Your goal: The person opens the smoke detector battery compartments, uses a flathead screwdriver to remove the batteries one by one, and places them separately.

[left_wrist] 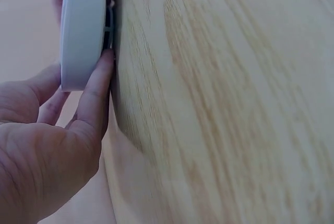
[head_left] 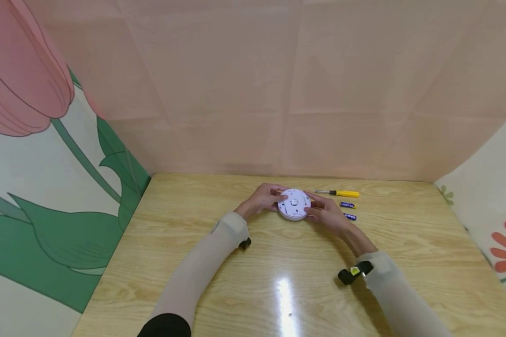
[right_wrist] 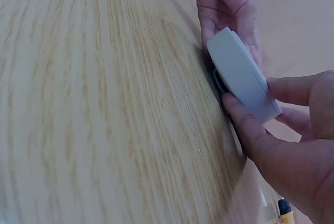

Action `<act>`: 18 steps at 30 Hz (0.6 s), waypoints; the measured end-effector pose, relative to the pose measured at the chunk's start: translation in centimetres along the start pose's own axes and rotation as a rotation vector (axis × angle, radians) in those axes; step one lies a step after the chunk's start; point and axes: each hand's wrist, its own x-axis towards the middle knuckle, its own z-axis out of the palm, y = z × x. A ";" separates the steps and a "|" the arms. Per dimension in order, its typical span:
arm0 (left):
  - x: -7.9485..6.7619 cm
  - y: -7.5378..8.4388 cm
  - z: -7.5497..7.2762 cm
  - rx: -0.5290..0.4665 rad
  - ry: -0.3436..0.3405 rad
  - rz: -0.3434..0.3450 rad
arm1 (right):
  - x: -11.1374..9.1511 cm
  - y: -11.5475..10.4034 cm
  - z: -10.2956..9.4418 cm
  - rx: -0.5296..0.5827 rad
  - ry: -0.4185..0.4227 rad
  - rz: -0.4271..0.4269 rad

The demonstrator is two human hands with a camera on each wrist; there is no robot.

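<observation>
A round white disc-shaped device (head_left: 294, 207) is held between both hands near the back of the table; printed marks show on its upper face. My left hand (head_left: 264, 198) grips its left edge, the thumb on the face. On the opposite edge my right hand (head_left: 331, 214) pinches it, thumb on top. In the left wrist view, a finger reaches under the white casing (left_wrist: 83, 33), where a dark part shows. The right wrist view also has fingers above and below the casing (right_wrist: 241, 80), close to the tabletop. Most of the underside is hidden.
Right of the hands lies a yellow-handled screwdriver (head_left: 346, 193). Two blue batteries (head_left: 347, 205) lie nearer, the closer one (head_left: 350, 216) partly behind the right hand. A pink cloth backdrop (head_left: 286, 93) rises at the back edge of the wooden table (head_left: 194, 206).
</observation>
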 end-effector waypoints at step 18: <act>-0.1 0.0 0.3 -0.076 0.050 -0.012 | 0.0 0.0 0.4 -0.016 0.064 0.014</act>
